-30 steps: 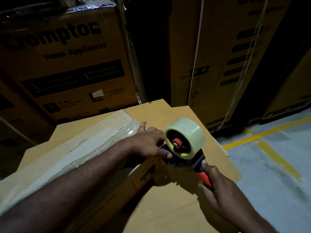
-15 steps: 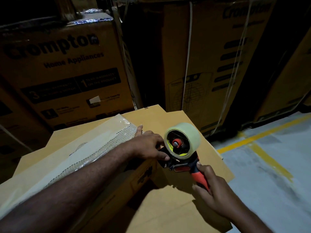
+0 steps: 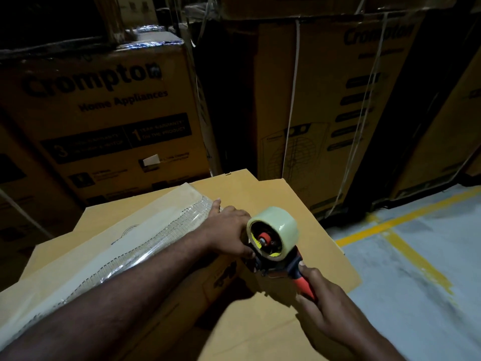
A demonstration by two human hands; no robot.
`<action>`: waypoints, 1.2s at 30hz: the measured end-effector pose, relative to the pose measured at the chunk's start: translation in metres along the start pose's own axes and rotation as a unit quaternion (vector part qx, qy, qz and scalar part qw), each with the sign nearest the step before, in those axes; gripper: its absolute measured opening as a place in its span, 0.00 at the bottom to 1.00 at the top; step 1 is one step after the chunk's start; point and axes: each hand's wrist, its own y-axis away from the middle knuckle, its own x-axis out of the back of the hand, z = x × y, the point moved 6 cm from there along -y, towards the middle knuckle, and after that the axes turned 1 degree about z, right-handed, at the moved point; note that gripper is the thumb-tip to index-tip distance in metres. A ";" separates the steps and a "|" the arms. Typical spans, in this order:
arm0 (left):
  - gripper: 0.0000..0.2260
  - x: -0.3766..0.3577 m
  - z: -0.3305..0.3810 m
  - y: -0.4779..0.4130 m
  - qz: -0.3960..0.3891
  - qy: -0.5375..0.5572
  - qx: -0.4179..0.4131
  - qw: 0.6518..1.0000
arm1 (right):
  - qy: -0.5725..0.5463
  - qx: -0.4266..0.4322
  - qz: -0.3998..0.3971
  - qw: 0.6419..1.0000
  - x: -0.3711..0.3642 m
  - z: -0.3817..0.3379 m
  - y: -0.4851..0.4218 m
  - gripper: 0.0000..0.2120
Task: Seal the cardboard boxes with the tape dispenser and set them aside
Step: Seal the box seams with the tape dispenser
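**A:** Leftmost, in the foreground?
**B:** Cardboard box (image 3: 109,222), plain brown and long, lying on a flat cardboard sheet (image 3: 299,204). Behind, stacked cartons (image 3: 104,113) printed "Crompton Home Appliances".

**A:** Top face?
**B:** Covered lengthwise by a wide, glossy tape strip (image 3: 130,246), wrinkled in fine ridges along one side and reaching the far end.

**A:** At that end?
**B:** Left hand (image 3: 229,230), palm down on the box top, fingers curled over the end edge and holding it, fingertips touching the tape dispenser (image 3: 270,243).

**A:** Look of the dispenser?
**B:** Dark frame, red hub, yellow mark inside, pale translucent roll (image 3: 283,222) tilted toward the viewer. Sits at the box's end corner, just right of the left hand.

**A:** Further right?
**B:** Right hand (image 3: 322,308), wrapped tight around the red handle (image 3: 304,285), thumb laid along its top.

**A:** Far right?
**B:** Grey floor (image 3: 429,308), crossed by yellow lines (image 3: 416,259).
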 end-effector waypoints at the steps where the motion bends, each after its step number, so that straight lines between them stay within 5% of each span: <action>1: 0.35 0.002 -0.004 0.000 -0.009 0.007 0.002 1.000 | -0.020 -0.015 -0.003 1.000 0.003 0.000 -0.004 0.26; 5: 0.31 0.007 -0.023 0.005 -0.031 0.065 0.024 0.997 | -0.121 -0.120 0.001 0.985 0.017 0.012 -0.016 0.26; 9: 0.21 0.006 -0.021 0.013 0.001 0.027 0.032 0.999 | -0.332 -0.190 -0.005 0.924 0.014 0.011 -0.028 0.20; 16: 0.15 -0.005 0.024 0.061 -0.008 -0.012 -0.067 0.998 | -0.392 -0.211 -0.013 0.895 -0.020 -0.003 -0.092 0.17; 19: 0.17 -0.010 0.024 0.086 0.016 -0.014 -0.032 0.999 | -0.407 -0.220 -0.012 0.886 -0.043 -0.018 -0.130 0.14; 24: 0.26 -0.008 0.014 0.105 0.076 0.024 0.114 0.990 | -0.384 -0.213 -0.005 0.898 -0.078 -0.038 -0.169 0.14; 31: 0.29 -0.018 0.013 0.109 0.082 0.000 0.179 0.981 | -0.332 -0.221 -0.014 0.917 -0.105 -0.040 -0.183 0.09; 36: 0.30 -0.018 0.013 0.108 0.071 0.046 0.153 0.985 | 0.051 -0.120 -0.123 0.984 -0.083 -0.076 -0.193 0.09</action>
